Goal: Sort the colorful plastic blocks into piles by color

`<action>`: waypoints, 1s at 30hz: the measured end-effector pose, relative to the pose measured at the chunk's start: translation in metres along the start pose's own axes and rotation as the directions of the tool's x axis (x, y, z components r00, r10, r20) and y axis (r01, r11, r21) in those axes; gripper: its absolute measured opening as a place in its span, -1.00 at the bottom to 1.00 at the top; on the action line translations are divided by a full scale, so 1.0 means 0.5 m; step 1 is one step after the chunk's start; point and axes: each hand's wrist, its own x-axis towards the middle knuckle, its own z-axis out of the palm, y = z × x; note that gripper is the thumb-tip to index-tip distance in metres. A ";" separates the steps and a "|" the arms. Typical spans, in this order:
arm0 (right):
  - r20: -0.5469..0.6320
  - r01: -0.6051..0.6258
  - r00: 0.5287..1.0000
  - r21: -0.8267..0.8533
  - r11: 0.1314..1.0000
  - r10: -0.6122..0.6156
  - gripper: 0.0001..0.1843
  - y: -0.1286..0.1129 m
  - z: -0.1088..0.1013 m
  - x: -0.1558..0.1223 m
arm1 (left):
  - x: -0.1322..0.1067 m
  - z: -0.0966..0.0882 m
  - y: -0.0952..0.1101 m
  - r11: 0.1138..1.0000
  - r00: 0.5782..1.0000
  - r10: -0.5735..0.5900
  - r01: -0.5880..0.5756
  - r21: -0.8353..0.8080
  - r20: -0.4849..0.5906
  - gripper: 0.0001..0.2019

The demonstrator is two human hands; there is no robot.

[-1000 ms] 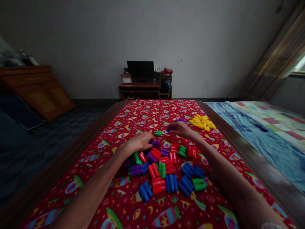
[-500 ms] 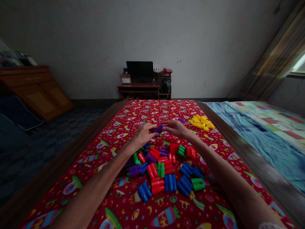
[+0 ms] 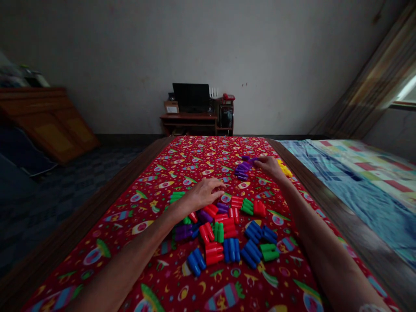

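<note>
My right hand (image 3: 269,167) is at the far right, its fingertips closed on a purple plastic block (image 3: 253,160). Just below and to the left of it lies a small group of purple blocks (image 3: 242,170). Over the far edge of the mixed blocks hangs my left hand (image 3: 209,190), with fingers slightly curled and apart and nothing in them. Beneath and nearer to me lie red blocks (image 3: 214,253), blue blocks (image 3: 232,250) and green blocks (image 3: 269,251), with a few purple ones (image 3: 183,232) among them. My left wrist and forearm hide part of this pile.
A pile of yellow blocks (image 3: 285,168) sits behind my right hand, partly hidden by it. The red patterned cloth (image 3: 188,160) covers the table, with its wooden edge (image 3: 325,203) bare. A bed (image 3: 367,186) stands to the right, a desk with a monitor (image 3: 191,97) beyond.
My right hand has moved right and away with a purple block, to the purple group. My left hand has let go of the block, opened and come slightly nearer to the pile.
</note>
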 end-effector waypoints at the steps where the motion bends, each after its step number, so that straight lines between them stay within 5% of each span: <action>1: 0.013 -0.007 1.000 -0.011 1.000 0.007 -0.65 0.003 0.000 -0.001 | -0.001 0.000 0.002 1.000 1.000 -0.004 0.004 0.003 0.011 -0.80; 8: 0.055 -0.019 0.998 -0.267 0.964 0.035 -0.72 0.000 0.034 -0.010 | -0.002 0.006 -0.010 0.999 1.000 -0.022 0.021 0.026 0.013 -0.80; 11: 0.141 0.048 0.990 -0.241 0.969 -0.014 -0.67 -0.009 0.032 -0.010 | -0.003 0.004 -0.015 0.999 0.999 -0.007 0.005 0.043 0.035 -0.79; 14: 0.074 0.061 0.996 -0.239 0.969 -0.045 -0.58 -0.010 0.017 0.000 | -0.001 -0.010 -0.036 0.997 1.000 -0.013 0.013 0.070 0.011 -0.76; 18: -0.074 -0.056 0.997 -0.350 0.935 0.032 -0.55 0.007 0.008 0.058 | 0.004 -0.026 -0.117 0.991 0.987 -0.085 0.099 0.094 -0.140 -0.71; 24: 0.145 0.033 0.988 -0.499 0.866 0.046 -0.47 0.035 0.035 0.204 | -0.022 -0.001 -0.267 0.961 0.919 -0.271 0.275 -0.028 -0.286 -0.70; 30: 0.213 0.059 0.974 -0.561 0.826 0.075 -0.42 0.082 0.072 0.293 | -0.048 0.018 -0.307 0.952 0.902 -0.295 0.249 -0.178 -0.316 -0.66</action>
